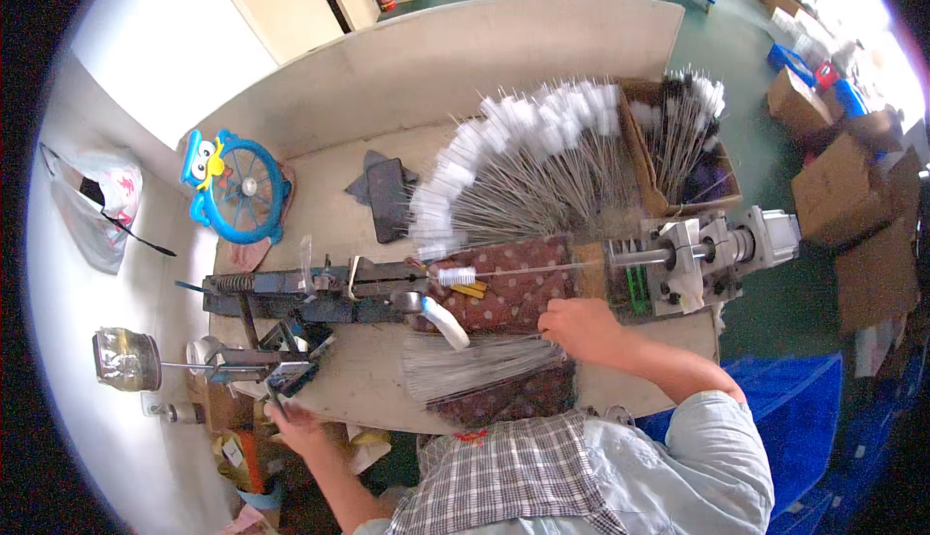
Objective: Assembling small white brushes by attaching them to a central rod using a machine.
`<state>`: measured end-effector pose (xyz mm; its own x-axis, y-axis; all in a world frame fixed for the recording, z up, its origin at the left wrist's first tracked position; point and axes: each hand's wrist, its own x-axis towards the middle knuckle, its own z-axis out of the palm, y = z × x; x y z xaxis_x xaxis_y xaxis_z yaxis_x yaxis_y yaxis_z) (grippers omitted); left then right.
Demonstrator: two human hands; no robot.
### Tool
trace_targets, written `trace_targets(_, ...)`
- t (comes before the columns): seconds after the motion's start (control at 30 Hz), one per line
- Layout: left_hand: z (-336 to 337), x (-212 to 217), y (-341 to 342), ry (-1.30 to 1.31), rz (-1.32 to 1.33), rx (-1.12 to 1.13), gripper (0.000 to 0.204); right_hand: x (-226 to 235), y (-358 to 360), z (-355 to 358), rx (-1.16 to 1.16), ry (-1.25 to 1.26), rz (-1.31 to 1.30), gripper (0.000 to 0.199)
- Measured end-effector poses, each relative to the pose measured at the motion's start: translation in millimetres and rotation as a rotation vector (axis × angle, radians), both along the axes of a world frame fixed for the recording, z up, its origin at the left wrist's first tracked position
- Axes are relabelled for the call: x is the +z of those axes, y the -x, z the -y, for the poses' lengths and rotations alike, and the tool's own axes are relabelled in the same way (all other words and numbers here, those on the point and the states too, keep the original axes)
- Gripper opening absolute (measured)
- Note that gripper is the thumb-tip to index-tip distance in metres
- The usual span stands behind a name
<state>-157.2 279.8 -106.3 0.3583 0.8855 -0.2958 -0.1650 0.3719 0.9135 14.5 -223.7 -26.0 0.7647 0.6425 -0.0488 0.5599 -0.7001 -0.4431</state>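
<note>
A white-bristled wire brush (455, 276) lies level across the bench machine. Its bare wire stem (533, 267) runs right to the spindle (683, 254). Low on the left, my left hand (298, 428) is closed around a dark handle (278, 405) below the machine's metal lever parts. My right hand (586, 330) is over the edge of the dotted brown cloth (513, 293), below the stem and apart from it. Its fingers are curled together; what they hold, if anything, is hidden. A bundle of loose wires (484, 365) lies just left of it.
Finished white brushes (542, 128) fan out behind the machine, beside a cardboard box (635, 142) of dark and white brushes. A phone (389, 201) and a blue round fan (242, 188) stand farther left. A raised panel (436, 55) borders the table's back; blue crates (794, 419) sit right.
</note>
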Motion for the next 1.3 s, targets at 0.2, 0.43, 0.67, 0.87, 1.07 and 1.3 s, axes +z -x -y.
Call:
trace_targets(0.2, -59.5, 0.2, 20.5, 0.079, -0.091, 0.118, 0.044, 17.8, 0.7, 3.7, -0.041, 0.014, -0.109, 0.013)
trace_targets(0.43, 80.0, 0.0, -35.5, 0.103, 0.098, 0.014, 0.027, 6.5, -4.9, 7.2, -0.061, 0.096, -0.129, 0.017)
trace_targets(0.67, 256.8, 76.9, -123.6, 0.287, 0.11, -0.69, 0.017, 2.1, 1.1, 14.6, -0.014, 0.073, -0.086, 0.017)
trace_targets(0.87, 308.4, 80.1, -151.7, 0.29, -0.104, -0.831, 0.013, 8.3, 7.6, 11.1, -0.019, 0.061, -0.097, 0.024)
trace_targets(1.07, 261.0, 178.3, -143.7, 1.019, 0.383, -0.943, 0.04, 23.3, 6.9, 7.7, -0.014, 0.084, -0.026, 0.021)
trace_targets(1.3, 249.0, 137.8, -106.4, 0.606, 0.007, -1.101, 0.032, 94.8, -7.5, 46.8, -0.134, 0.104, 0.178, 0.015)
